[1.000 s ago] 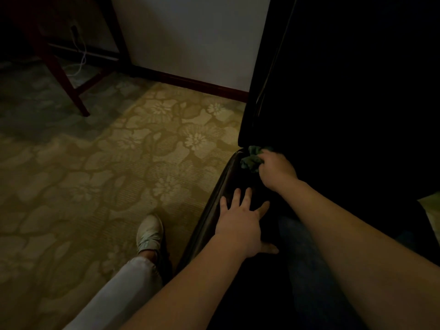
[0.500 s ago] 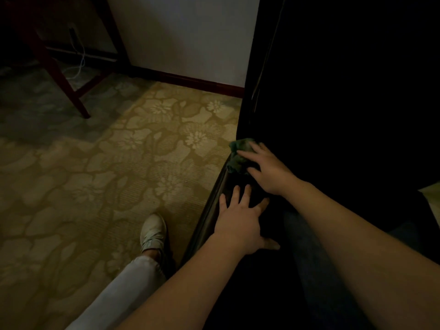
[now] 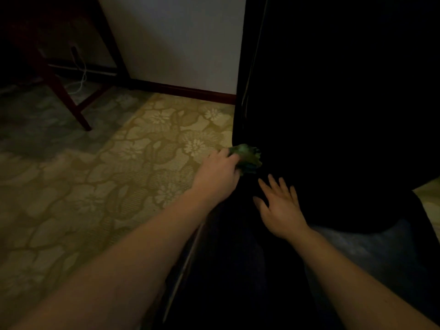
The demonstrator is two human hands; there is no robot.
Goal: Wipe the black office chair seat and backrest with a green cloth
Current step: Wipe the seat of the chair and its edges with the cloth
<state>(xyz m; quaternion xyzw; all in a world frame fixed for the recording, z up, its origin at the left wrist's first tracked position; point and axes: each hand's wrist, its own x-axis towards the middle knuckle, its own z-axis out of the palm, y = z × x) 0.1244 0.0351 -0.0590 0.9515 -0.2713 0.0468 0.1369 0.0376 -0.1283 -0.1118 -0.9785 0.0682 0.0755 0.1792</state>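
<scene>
The black office chair fills the right half of the view, its tall backrest (image 3: 333,91) very dark and its seat (image 3: 238,270) below it. A crumpled green cloth (image 3: 246,158) sits at the chair's left edge, where the seat meets the backrest. My left hand (image 3: 217,177) grips the cloth from the left side. My right hand (image 3: 279,208) rests flat on the seat just right of the cloth, fingers spread and holding nothing.
A yellow-green floral carpet (image 3: 107,186) covers the floor to the left. Dark red wooden furniture legs (image 3: 69,101) stand at the back left with a white cable (image 3: 82,77) behind them. A white wall with a dark baseboard (image 3: 185,91) runs along the back.
The cloth went from my right hand to my left hand. My right hand now lies flat on the seat, and my left hand left the seat. The view shifted; my shoe is out of sight.
</scene>
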